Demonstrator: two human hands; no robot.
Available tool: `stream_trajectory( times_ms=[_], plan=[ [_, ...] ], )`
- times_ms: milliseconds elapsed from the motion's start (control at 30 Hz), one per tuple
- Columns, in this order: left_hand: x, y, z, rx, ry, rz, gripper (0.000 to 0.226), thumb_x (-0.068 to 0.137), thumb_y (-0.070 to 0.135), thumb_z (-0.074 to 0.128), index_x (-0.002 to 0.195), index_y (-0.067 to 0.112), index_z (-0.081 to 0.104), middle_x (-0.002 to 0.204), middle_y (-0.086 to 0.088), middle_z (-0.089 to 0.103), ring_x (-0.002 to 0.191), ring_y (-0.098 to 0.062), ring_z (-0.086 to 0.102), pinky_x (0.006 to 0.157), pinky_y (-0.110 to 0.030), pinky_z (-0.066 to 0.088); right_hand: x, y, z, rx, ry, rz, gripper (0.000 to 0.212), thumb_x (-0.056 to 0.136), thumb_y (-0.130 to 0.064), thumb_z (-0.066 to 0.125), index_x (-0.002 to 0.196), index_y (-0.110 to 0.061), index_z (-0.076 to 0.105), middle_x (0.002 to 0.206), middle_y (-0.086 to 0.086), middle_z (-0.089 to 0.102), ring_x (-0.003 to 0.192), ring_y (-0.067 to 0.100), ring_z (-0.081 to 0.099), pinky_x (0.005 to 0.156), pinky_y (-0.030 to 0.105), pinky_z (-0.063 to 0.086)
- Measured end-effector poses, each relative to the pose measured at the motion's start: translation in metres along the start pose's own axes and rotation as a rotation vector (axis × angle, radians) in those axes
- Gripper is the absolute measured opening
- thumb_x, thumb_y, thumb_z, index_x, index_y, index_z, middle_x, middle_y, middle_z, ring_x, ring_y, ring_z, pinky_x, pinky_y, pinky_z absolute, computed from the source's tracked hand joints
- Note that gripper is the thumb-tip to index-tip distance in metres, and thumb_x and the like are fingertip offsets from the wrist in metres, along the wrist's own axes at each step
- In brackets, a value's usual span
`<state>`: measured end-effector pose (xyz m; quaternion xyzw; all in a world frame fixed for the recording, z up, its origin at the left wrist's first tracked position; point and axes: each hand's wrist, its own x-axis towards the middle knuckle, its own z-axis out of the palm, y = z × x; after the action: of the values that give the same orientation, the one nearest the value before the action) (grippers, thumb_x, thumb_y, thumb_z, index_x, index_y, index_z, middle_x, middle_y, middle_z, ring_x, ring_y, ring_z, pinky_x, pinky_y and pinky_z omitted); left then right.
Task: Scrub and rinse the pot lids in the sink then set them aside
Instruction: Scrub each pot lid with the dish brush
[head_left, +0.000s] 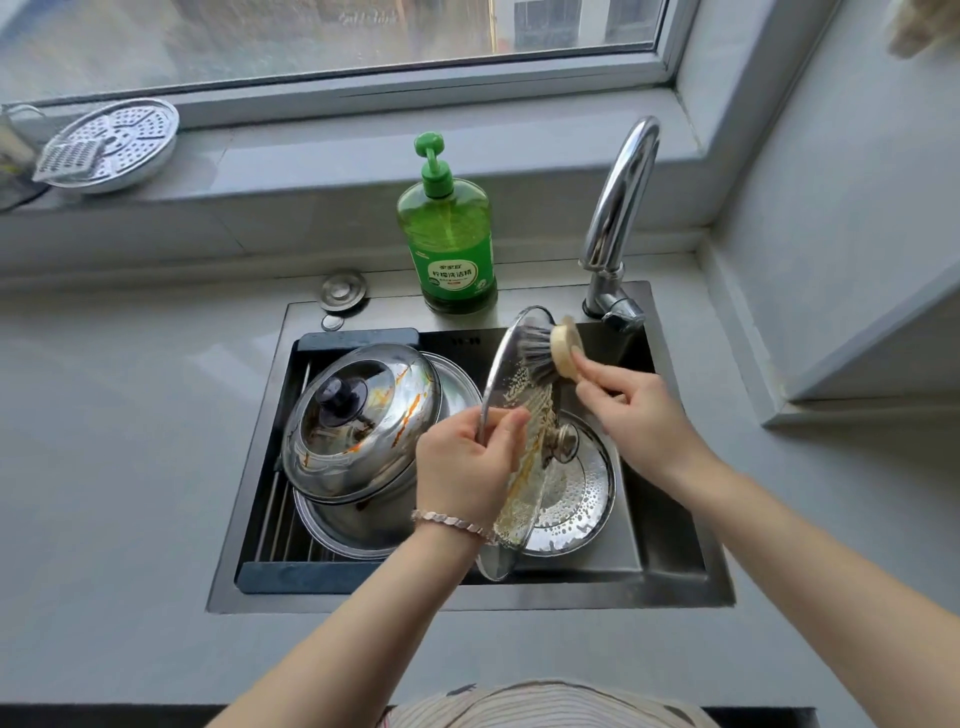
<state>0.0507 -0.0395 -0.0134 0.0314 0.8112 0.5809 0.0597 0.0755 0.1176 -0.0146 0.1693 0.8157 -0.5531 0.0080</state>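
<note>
Grey counter (130, 441), dark sink (675, 587), window (311, 41) behind

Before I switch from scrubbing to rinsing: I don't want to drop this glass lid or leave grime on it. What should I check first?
1. Left hand gripping the glass lid by its rim: ok, thumb and fingers pinch it.
2. Brush held in the right hand, bristles on the lid: ok.
3. Glass lid free of grime: not ok, orange streaks and foam show.
4. Faucet running for the rinse: not ok, no stream visible.
5. Lid's far side clean: cannot tell, it faces away.
6. Steel lid done: not ok, orange stains on it.
</note>
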Motion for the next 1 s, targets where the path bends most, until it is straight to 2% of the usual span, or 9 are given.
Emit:
stream_trajectory(
  times_ms=[100, 200, 233, 300, 367, 500, 667, 833, 1000],
  plan=[
    [0.005, -0.001, -0.004, -0.030, 0.011, -0.012, 0.025, 0.080, 0.016, 0.072, 0.061, 0.030, 0.063, 0.062, -0.010, 0.070, 0.060, -0.032, 0.068, 0.061, -0.051, 0.057, -0.010, -0.011, 0.003, -0.001, -0.046, -0.079, 0.039, 0.096, -0.015, 0.048, 0.129, -0.035, 0.041, 0.036, -0.021, 0.043, 0.036, 0.002, 0.031, 0.041, 0.009, 0.024],
    [0.005, -0.001, -0.004, -0.012, -0.034, 0.029, 0.026, 0.078, 0.021, 0.072, 0.056, 0.032, 0.065, 0.060, -0.010, 0.069, 0.059, -0.031, 0.068, 0.060, -0.050, 0.057, 0.009, -0.002, -0.007, 0.003, 0.037, 0.018, 0.038, 0.096, -0.018, 0.049, 0.132, -0.027, 0.048, 0.066, -0.027, 0.057, 0.065, -0.004, 0.056, 0.062, 0.010, 0.036],
    [0.005, -0.002, -0.004, -0.002, -0.045, 0.035, 0.026, 0.078, 0.021, 0.072, 0.055, 0.034, 0.066, 0.060, -0.009, 0.070, 0.059, -0.030, 0.068, 0.060, -0.049, 0.057, 0.008, -0.003, -0.007, 0.002, 0.029, 0.016, 0.038, 0.096, -0.018, 0.049, 0.133, -0.027, 0.048, 0.065, -0.028, 0.056, 0.065, -0.004, 0.056, 0.061, 0.011, 0.036],
    [0.007, -0.002, -0.006, -0.020, -0.029, 0.001, 0.028, 0.080, 0.011, 0.071, 0.059, 0.030, 0.067, 0.059, -0.009, 0.069, 0.059, -0.029, 0.068, 0.059, -0.048, 0.058, -0.005, -0.008, 0.002, 0.004, -0.035, -0.070, 0.039, 0.096, -0.016, 0.048, 0.131, -0.033, 0.044, 0.041, -0.024, 0.047, 0.039, 0.000, 0.039, 0.044, 0.010, 0.028],
    [0.008, 0.000, -0.010, -0.057, -0.033, -0.020, 0.025, 0.081, 0.004, 0.068, 0.063, 0.020, 0.066, 0.060, -0.007, 0.069, 0.059, -0.028, 0.068, 0.059, -0.044, 0.058, -0.019, -0.018, 0.008, 0.007, -0.091, -0.099, 0.039, 0.096, -0.014, 0.048, 0.127, -0.037, 0.041, 0.037, -0.024, 0.046, 0.033, 0.003, 0.031, 0.038, 0.009, 0.024],
    [0.006, 0.001, -0.012, -0.031, -0.082, 0.030, 0.027, 0.081, 0.004, 0.069, 0.061, 0.022, 0.065, 0.061, -0.012, 0.069, 0.060, -0.033, 0.068, 0.060, -0.044, 0.059, 0.014, -0.004, -0.007, -0.028, 0.040, 0.016, 0.038, 0.096, -0.018, 0.048, 0.132, -0.032, 0.047, 0.040, -0.019, 0.048, 0.037, 0.003, 0.032, 0.043, 0.012, 0.026],
    [0.008, 0.003, -0.017, -0.094, -0.061, -0.008, 0.020, 0.081, 0.002, 0.068, 0.066, 0.016, 0.066, 0.056, 0.002, 0.068, 0.057, -0.023, 0.068, 0.055, -0.029, 0.059, -0.009, -0.018, 0.009, -0.002, -0.047, -0.093, 0.041, 0.096, -0.013, 0.047, 0.131, -0.033, 0.038, 0.035, -0.024, 0.043, 0.033, 0.001, 0.035, 0.038, 0.009, 0.025],
    [0.006, 0.003, -0.020, -0.072, -0.112, 0.044, 0.022, 0.080, 0.002, 0.068, 0.067, 0.019, 0.066, 0.059, 0.003, 0.068, 0.059, -0.022, 0.069, 0.055, -0.026, 0.058, 0.025, 0.005, -0.009, 0.010, 0.074, 0.079, 0.039, 0.096, -0.018, 0.047, 0.135, -0.025, 0.048, 0.034, -0.022, 0.043, 0.034, 0.000, 0.038, 0.042, 0.011, 0.027],
    [0.010, 0.002, -0.024, -0.126, -0.091, 0.015, 0.019, 0.081, -0.001, 0.066, 0.069, 0.014, 0.068, 0.059, 0.002, 0.068, 0.057, -0.017, 0.068, 0.053, -0.022, 0.057, -0.003, -0.006, 0.006, 0.017, -0.026, -0.031, 0.040, 0.096, -0.013, 0.048, 0.132, -0.030, 0.041, 0.039, -0.021, 0.050, 0.036, 0.004, 0.035, 0.039, 0.011, 0.029]
  ],
)
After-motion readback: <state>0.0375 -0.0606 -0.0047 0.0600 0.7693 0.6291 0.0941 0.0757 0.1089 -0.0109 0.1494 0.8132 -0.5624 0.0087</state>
